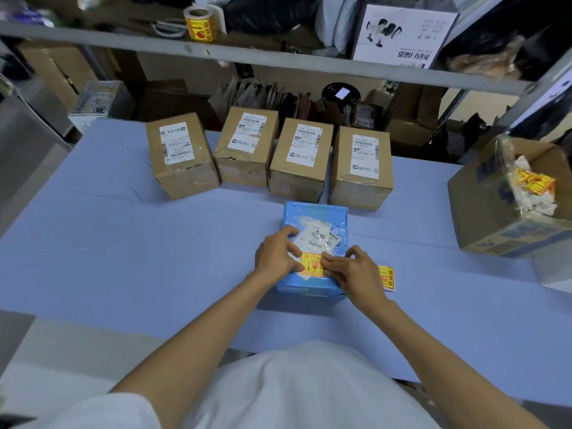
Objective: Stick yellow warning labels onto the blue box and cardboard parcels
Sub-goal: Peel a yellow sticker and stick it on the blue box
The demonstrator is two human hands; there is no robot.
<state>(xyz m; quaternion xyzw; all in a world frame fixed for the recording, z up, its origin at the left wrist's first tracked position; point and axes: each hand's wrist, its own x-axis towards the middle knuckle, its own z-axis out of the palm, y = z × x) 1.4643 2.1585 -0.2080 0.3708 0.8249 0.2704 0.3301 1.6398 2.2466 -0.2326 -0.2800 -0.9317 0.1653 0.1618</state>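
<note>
The blue box lies on the light blue table cover in front of me, wrapped in shiny film with a white shipping slip on top. A yellow warning label lies on its near top face. My left hand rests on the box, thumb and fingers pinching the label's left edge. My right hand presses fingertips on the label's right edge. Another yellow label lies on the table just right of the box, partly hidden by my right hand. Several cardboard parcels stand in a row behind.
An open cardboard carton holding crumpled label backing stands at the right. A roll of yellow labels sits on the metal shelf above the table's far edge. Boxes and bags crowd the space behind the parcels.
</note>
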